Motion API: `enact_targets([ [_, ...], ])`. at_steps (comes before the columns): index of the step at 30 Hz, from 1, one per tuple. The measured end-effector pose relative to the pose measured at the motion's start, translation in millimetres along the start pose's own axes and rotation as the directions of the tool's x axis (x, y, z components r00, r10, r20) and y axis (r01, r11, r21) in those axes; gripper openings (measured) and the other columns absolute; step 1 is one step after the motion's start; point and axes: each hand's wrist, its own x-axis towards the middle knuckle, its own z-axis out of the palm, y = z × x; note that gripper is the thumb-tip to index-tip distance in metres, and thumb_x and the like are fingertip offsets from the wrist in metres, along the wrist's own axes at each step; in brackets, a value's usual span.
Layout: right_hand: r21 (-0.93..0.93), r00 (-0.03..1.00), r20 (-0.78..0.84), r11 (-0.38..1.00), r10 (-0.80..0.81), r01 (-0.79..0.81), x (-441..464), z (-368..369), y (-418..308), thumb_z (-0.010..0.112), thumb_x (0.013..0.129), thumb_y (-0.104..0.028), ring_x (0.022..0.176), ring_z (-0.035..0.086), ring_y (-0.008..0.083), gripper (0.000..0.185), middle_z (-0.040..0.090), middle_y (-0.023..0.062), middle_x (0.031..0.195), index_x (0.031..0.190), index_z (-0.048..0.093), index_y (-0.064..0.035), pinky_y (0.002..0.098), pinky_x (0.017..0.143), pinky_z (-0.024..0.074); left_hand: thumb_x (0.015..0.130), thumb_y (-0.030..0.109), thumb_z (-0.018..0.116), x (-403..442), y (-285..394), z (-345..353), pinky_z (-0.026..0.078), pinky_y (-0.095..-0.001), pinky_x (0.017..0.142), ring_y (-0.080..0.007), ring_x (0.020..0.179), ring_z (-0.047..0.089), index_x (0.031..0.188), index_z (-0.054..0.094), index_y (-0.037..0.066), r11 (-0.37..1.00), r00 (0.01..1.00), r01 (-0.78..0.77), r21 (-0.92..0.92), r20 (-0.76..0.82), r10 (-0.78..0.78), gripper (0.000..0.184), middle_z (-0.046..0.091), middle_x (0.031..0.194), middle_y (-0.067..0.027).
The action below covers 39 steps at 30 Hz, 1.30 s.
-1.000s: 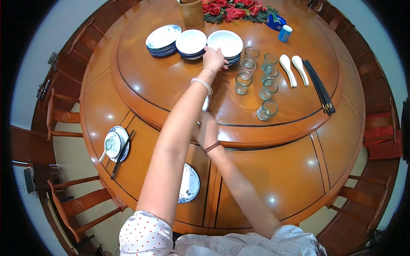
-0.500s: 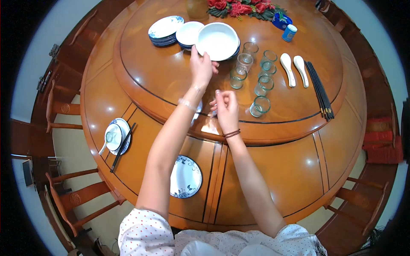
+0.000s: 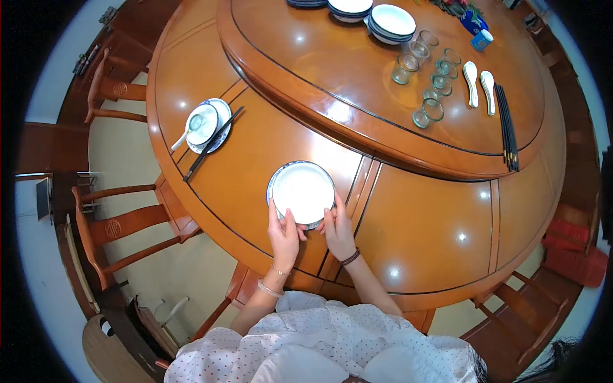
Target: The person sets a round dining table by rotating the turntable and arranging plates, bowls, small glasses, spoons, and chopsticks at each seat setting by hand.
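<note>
Both my hands hold a white bowl (image 3: 302,191) over a blue-patterned plate (image 3: 271,183) near the table's front edge. My left hand (image 3: 285,237) grips the bowl's lower left rim, thumb on top. On the lower right rim, my right hand (image 3: 337,230) has its fingers closed as well. The bowl covers most of the plate, so only a thin patterned edge shows. Whether the bowl touches the plate I cannot tell.
On the raised turntable (image 3: 306,83) stand stacked bowls (image 3: 391,24), several glasses (image 3: 431,112), white spoons (image 3: 488,93) and black chopsticks (image 3: 507,127). A place setting (image 3: 207,124) with chopsticks lies at the left. Wooden chairs (image 3: 124,223) surround the table.
The white bowl has come from the stack on the turntable down to the plate. My right hand, earlier holding nothing, has taken hold of it too. The view has tilted down.
</note>
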Motion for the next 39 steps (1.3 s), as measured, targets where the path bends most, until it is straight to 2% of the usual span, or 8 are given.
enact_targets([
  [16,-0.190,0.991,0.034,0.975,0.126,-0.117,-7.2,11.2,14.4,0.036,0.092,-0.016,0.055,0.059,0.0271,0.050,0.058,0.0207,0.073,0.135,0.015,-0.0045,0.0361,0.055,0.0468,0.093,0.015,0.039,-9.7,-42.6,-18.8,0.041,-0.0214,0.039,-0.0096,0.043,0.050,0.137,0.013,0.002,0.996,0.998,0.055,-0.066,0.023,-0.054,0.053,0.056,0.058,-0.0075],
  [19,-0.313,1.000,-0.006,0.950,-0.018,0.015,-5.7,14.7,14.0,0.037,0.091,-0.015,0.059,0.059,0.0286,0.050,0.059,0.0214,0.074,0.135,0.017,-0.0036,0.0379,0.059,0.0472,0.093,0.016,0.040,-11.3,-43.8,-19.9,0.040,-0.0215,0.038,-0.0097,0.043,0.050,0.137,0.010,0.002,0.996,0.997,0.066,-0.057,0.038,-0.064,0.055,0.056,0.058,-0.0079],
  [21,-0.198,0.994,-0.031,0.974,0.102,-0.106,-7.0,5.2,11.2,0.043,0.089,-0.016,0.063,0.060,0.0294,0.050,0.059,0.0202,0.073,0.133,0.022,-0.0022,0.0394,0.061,0.0464,0.093,0.016,0.040,-11.0,-40.9,-21.0,0.040,-0.0215,0.038,-0.0098,0.043,0.050,0.138,0.009,0.002,0.996,0.995,0.079,-0.027,0.067,-0.077,0.056,0.057,0.059,-0.0082],
  [23,-0.349,0.991,-0.103,0.936,-0.085,0.044,-1.0,-9.0,12.6,0.050,0.086,-0.018,0.064,0.058,0.0277,0.053,0.058,0.0166,0.071,0.131,0.028,-0.0018,0.0382,0.061,0.0461,0.093,0.018,0.040,-12.2,-28.7,-22.4,0.040,-0.0220,0.038,-0.0098,0.043,0.050,0.138,0.007,0.001,0.991,0.988,0.114,0.075,0.095,-0.121,0.058,0.057,0.057,-0.0082],
  [26,-0.385,0.905,-0.404,0.922,-0.136,-0.033,33.2,-61.7,-5.8,0.061,0.080,-0.021,0.067,0.052,0.0216,0.054,0.054,0.0125,0.084,0.123,0.035,-0.0007,0.0323,0.064,0.0459,0.093,0.021,0.040,-15.1,-22.0,-21.6,0.038,-0.0204,0.042,-0.0085,0.043,0.048,0.138,0.005,0.000,0.975,0.994,0.057,0.217,0.080,-0.076,0.060,0.055,0.053,-0.0069],
  [29,-0.326,0.697,-0.630,0.931,-0.343,0.164,80.0,-122.4,-32.8,0.070,0.073,-0.020,0.078,0.051,0.0208,0.068,0.051,0.0140,0.100,0.124,0.031,0.0012,0.0342,0.073,0.0445,0.093,0.019,0.040,-20.4,-24.4,-21.4,0.034,-0.0189,0.046,-0.0056,0.044,0.043,0.136,0.013,-0.001,0.977,1.000,-0.013,0.212,0.001,0.013,0.055,0.051,0.052,-0.0031],
  [33,-0.504,0.617,-0.651,0.859,-0.442,0.084,133.6,-165.4,-44.1,0.074,0.068,-0.025,0.105,0.049,0.0311,0.085,0.043,0.0220,0.123,0.129,0.022,0.0046,0.0383,0.085,0.0426,0.091,0.012,0.044,-25.8,-5.4,-5.5,0.026,-0.0189,0.045,-0.0027,0.049,0.035,0.123,0.034,-0.001,0.987,0.980,-0.148,0.059,-0.127,0.154,0.035,0.046,0.055,0.0025],
  [39,-0.554,0.665,-0.621,0.833,-0.415,0.002,167.3,-176.8,-53.3,0.073,0.066,-0.026,0.104,0.050,0.0345,0.081,0.050,0.0225,0.115,0.129,0.027,-0.0043,0.0401,0.086,0.0416,0.089,0.005,0.045,-31.2,10.1,22.4,0.032,-0.0168,0.048,-0.0022,0.052,0.040,0.121,0.036,0.000,0.984,0.984,-0.178,-0.022,0.015,0.179,0.033,0.047,0.056,0.0021],
])
